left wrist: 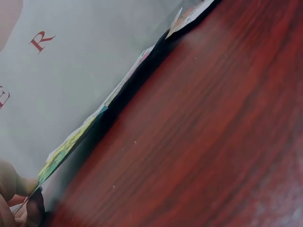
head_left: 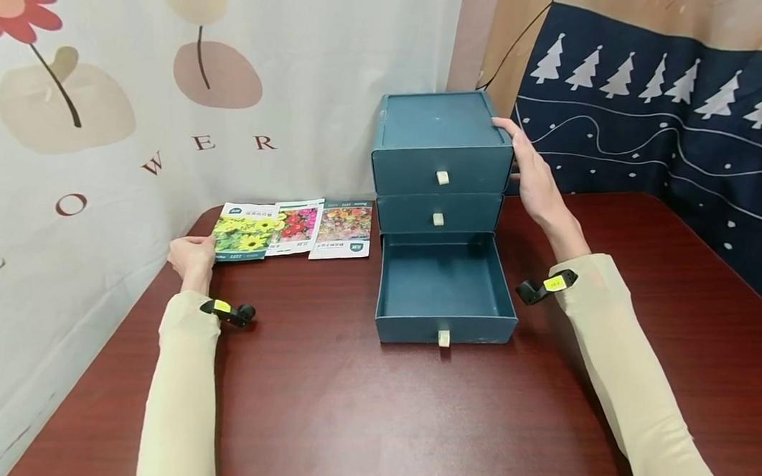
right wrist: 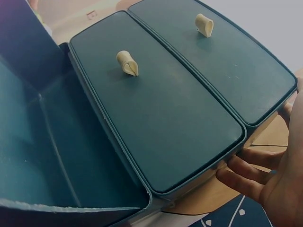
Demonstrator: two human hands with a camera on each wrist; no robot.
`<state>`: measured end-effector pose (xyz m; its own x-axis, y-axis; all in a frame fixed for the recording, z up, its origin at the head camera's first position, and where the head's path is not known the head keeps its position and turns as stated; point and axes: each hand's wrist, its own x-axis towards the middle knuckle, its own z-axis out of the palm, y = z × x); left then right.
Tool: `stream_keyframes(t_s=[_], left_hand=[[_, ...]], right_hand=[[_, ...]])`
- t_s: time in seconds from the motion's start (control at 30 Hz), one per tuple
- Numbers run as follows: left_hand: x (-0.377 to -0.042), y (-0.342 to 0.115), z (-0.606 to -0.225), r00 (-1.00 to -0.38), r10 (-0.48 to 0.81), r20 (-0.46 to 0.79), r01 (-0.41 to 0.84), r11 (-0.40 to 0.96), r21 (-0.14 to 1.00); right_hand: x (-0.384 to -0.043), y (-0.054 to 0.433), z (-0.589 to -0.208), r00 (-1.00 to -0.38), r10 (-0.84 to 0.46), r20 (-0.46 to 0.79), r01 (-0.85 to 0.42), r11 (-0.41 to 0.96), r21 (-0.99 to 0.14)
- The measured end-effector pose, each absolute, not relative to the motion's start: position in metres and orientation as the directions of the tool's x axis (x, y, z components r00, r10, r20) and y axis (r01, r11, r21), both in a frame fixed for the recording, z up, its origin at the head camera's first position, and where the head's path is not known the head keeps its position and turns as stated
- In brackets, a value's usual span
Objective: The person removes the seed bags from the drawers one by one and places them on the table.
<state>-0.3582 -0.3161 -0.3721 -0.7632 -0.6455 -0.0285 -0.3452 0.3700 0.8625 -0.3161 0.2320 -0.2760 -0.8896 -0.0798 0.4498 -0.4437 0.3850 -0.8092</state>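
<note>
At the table's left, my left hand [head_left: 192, 256] pinches the left edge of a seed packet [head_left: 243, 233] with yellow flowers. In the left wrist view thumb and finger [left wrist: 23, 185] close on its corner, and the packet looks slightly raised. A seed packet with red and pink flowers [head_left: 298, 229] and one with orange blooms [head_left: 344, 225] lie beside it, edges overlapping. My right hand [head_left: 537, 185] rests against the right side of a blue three-drawer box [head_left: 439, 120], fingers extended in the right wrist view. Its bottom drawer [head_left: 444, 281] is pulled out with nothing inside; the upper two are closed.
The drawers have small cream pull tabs [head_left: 442, 178]. A white curtain [head_left: 320, 68] with printed letters hangs behind the dark red table [head_left: 312, 400]. At the right hangs a navy cloth [head_left: 646, 116] with white trees.
</note>
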Motion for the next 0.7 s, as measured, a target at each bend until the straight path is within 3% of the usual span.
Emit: stream_keyframes(t_s=[0.7], left_hand=[[-0.3595,-0.3168,-0.3749,-0.739,-0.672,0.041,-0.342,0.428,0.837]], right_hand=[[-0.3160,0.2319,-0.2761,-0.887,-0.079,0.455,-0.448,0.387,-0.806]])
